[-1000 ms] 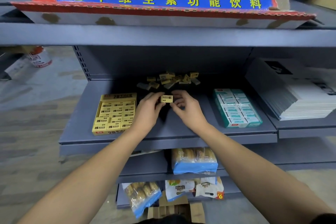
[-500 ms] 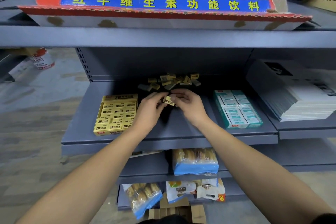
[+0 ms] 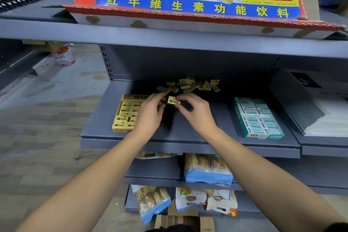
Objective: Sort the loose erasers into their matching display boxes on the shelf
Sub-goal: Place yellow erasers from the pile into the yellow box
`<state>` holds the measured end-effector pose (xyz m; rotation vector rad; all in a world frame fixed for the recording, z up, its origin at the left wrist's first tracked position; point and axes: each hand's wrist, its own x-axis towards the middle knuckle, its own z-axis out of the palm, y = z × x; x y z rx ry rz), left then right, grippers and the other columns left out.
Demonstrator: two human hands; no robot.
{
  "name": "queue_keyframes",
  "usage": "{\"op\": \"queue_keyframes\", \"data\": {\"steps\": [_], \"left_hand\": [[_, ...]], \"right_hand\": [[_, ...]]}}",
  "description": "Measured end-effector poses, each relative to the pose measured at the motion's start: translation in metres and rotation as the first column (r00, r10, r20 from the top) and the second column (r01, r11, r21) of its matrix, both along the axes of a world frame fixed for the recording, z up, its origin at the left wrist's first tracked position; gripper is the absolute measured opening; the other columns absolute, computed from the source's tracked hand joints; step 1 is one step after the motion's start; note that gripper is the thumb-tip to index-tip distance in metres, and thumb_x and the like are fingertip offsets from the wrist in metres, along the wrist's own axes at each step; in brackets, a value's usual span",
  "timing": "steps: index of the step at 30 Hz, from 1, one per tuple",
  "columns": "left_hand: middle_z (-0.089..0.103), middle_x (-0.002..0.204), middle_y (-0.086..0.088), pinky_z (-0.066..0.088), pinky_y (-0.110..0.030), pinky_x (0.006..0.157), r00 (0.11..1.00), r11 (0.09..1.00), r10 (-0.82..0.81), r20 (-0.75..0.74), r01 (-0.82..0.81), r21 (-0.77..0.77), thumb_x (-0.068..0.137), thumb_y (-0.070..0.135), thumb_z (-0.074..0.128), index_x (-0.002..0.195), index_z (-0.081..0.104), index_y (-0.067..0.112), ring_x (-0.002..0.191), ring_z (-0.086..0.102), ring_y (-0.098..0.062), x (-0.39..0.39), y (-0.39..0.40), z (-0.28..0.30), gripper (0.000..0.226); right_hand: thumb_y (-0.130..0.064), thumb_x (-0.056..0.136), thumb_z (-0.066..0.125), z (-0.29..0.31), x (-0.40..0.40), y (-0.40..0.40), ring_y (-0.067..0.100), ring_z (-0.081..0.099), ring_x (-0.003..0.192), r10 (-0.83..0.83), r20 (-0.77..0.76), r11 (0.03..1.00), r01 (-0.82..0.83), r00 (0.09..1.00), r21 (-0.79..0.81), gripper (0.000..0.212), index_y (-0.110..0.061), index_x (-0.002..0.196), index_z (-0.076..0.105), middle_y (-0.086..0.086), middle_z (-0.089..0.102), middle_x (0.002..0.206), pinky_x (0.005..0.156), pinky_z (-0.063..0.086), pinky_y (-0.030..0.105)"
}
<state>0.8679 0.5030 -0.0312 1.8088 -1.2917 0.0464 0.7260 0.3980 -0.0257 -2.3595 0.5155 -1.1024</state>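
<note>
Both hands meet above the middle of the grey shelf (image 3: 188,133), sharing one yellow eraser (image 3: 174,101). The left hand (image 3: 150,115) has its fingers curled, fingertips at the eraser's left end; the right hand (image 3: 195,113) pinches its right end between thumb and curled fingers. The eraser is off the shelf, label up and nearly level. Half a second ago it sat tilted between the fingers; it is now flatter, and the left hand has shifted to cover the right part of the yellow display box (image 3: 126,113), which lies just left of the hands with erasers packed inside. The teal display box (image 3: 258,118) sits well apart to the right. Farther back, the pile of loose erasers (image 3: 192,84) lies near the shelf's rear wall, much as before.
</note>
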Motion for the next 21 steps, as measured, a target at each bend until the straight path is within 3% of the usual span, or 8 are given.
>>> {"op": "queue_keyframes", "data": {"steps": [3, 7, 10, 16, 21], "left_hand": [[0.063, 0.115, -0.002, 0.039, -0.015, 0.086, 0.991, 0.991, 0.133, -0.030, -0.134, -0.014, 0.088, -0.002, 0.055, 0.123, 0.061, 0.015, 0.102, 0.060, -0.016, 0.014, 0.023, -0.001, 0.039], [0.066, 0.114, -0.005, 0.043, -0.028, 0.088, 0.954, 0.954, 0.299, -0.005, -0.299, -0.012, 0.089, -0.002, 0.050, 0.119, 0.063, 0.013, 0.105, 0.060, -0.023, 0.034, 0.057, -0.004, 0.037], [0.065, 0.111, -0.004, 0.042, -0.024, 0.086, 0.929, 0.929, 0.369, -0.016, -0.369, 0.011, 0.088, -0.004, 0.047, 0.118, 0.064, 0.012, 0.103, 0.060, -0.021, 0.043, 0.085, -0.007, 0.038], [0.065, 0.110, -0.004, 0.048, -0.033, 0.089, 0.905, 0.905, 0.424, -0.041, -0.425, -0.012, 0.085, -0.006, 0.046, 0.114, 0.065, 0.010, 0.102, 0.062, -0.021, 0.052, 0.121, -0.015, 0.038], [0.064, 0.109, -0.002, 0.046, -0.024, 0.088, 0.902, 0.902, 0.430, -0.044, -0.431, -0.008, 0.084, -0.007, 0.048, 0.112, 0.064, 0.009, 0.099, 0.060, -0.014, 0.055, 0.130, -0.018, 0.036]], "right_hand": [[-0.016, 0.087, 0.070, -0.003, 0.015, 0.010, 0.007, 0.061, 0.101, 0.052, -0.012, 0.999, -0.052, 0.999, 0.010, 0.016, -0.011, 0.103, 0.071, -0.003, 0.069, 0.105, 0.090, 0.050, 0.025], [-0.020, 0.088, 0.069, -0.008, 0.038, 0.026, 0.010, 0.061, 0.101, 0.142, -0.068, 0.989, -0.139, 0.987, 0.043, 0.016, -0.013, 0.102, 0.071, -0.002, 0.068, 0.104, 0.089, 0.050, 0.027], [-0.021, 0.089, 0.069, -0.013, 0.054, 0.039, 0.010, 0.061, 0.099, 0.192, -0.126, 0.981, -0.186, 0.973, 0.061, 0.016, -0.013, 0.102, 0.072, -0.002, 0.069, 0.103, 0.089, 0.049, 0.025], [-0.019, 0.088, 0.068, -0.027, 0.073, 0.054, 0.010, 0.060, 0.102, 0.196, -0.250, 0.980, -0.181, 0.948, 0.082, 0.015, -0.015, 0.101, 0.073, -0.003, 0.070, 0.103, 0.091, 0.046, 0.022], [-0.018, 0.087, 0.067, -0.023, 0.083, 0.061, 0.006, 0.062, 0.098, 0.193, -0.251, 0.977, -0.162, 0.949, 0.136, 0.013, -0.018, 0.099, 0.074, -0.005, 0.071, 0.102, 0.089, 0.047, 0.018]]}}
